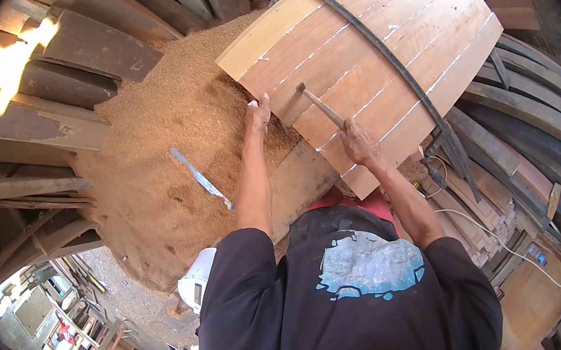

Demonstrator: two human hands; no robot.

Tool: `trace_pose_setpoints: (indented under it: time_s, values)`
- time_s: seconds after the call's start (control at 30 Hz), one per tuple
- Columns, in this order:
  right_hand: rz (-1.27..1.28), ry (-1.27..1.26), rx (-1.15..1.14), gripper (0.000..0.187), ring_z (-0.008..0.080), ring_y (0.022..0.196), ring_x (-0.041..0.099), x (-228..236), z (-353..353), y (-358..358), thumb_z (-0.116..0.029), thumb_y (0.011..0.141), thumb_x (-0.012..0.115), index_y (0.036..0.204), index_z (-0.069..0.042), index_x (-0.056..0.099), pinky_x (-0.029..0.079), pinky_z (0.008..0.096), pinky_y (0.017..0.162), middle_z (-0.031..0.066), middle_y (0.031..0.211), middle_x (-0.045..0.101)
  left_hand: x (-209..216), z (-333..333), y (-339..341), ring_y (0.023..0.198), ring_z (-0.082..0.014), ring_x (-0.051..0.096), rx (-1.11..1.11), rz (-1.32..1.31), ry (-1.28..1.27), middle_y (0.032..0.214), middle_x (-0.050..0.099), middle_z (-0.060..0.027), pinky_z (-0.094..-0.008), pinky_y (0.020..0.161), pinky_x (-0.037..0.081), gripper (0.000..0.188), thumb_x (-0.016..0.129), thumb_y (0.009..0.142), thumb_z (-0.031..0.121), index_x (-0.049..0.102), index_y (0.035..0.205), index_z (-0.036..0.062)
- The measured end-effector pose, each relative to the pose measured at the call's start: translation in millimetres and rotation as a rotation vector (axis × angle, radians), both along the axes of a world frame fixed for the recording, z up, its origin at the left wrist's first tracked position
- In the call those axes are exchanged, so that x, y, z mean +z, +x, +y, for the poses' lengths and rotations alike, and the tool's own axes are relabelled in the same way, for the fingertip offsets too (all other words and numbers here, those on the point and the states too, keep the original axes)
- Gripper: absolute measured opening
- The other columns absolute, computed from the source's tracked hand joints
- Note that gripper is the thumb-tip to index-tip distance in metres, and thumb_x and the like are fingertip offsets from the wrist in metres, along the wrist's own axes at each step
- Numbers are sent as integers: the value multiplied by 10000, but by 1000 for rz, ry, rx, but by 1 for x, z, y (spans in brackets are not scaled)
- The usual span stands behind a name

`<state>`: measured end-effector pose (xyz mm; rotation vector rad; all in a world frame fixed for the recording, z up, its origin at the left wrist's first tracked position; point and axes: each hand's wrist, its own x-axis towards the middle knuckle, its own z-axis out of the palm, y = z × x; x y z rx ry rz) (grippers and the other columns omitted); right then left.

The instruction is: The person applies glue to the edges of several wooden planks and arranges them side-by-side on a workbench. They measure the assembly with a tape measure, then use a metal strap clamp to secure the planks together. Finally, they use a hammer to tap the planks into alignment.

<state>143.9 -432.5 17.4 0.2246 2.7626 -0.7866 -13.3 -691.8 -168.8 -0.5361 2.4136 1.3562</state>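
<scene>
Several wooden boards lie edge to edge as a panel [379, 67], with white glue squeezed out along their joints. The board ends at the near left are uneven. A long black metal clamp [384, 49] crosses the panel's face. My right hand [360, 142] is wrapped around the wooden handle of a hammer [323, 108], its small dark head resting on or just over a middle board near the end. At the panel's left end, my left hand [259, 114] is closed at the board edge, fingers partly hidden.
A large sawdust heap [148, 169] spreads left of the panel, with a long flat whitish strip [200, 177] lying on it. Planks [100, 47] lean around the far left. Curved dark timbers [529, 112] and a pale cable [503, 243] lie at right. A white container [197, 279] stands beside my left arm.
</scene>
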Motion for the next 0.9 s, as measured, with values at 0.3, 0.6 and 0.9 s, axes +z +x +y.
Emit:
trace_pose_setpoints:
  time_s: [0.3,0.6,0.9]
  values:
    - [-124,8,-36,281,459,783,603,4,-2,29,-279,963,555,982,-12,471,461,542,674,248,816,618,63,19,2,1069,-369,639,45,-289,126,1193,633,-278,-436,929,484,747,574,920,554,542,1258,-111]
    - [227,-257,-86,257,470,788,603,59,-11,56,-242,960,565,995,-3,477,470,528,674,256,818,599,58,42,91,1206,-251,545,72,-153,824,1324,573,-158,-391,1058,389,651,744,861,234,449,1355,-70]
    - [-98,-8,-114,292,494,747,613,25,-7,72,-269,955,564,964,4,463,483,554,648,284,794,623,63,42,90,1276,-239,466,-9,-95,669,1389,518,-162,-348,1108,310,699,735,868,263,423,1385,-89]
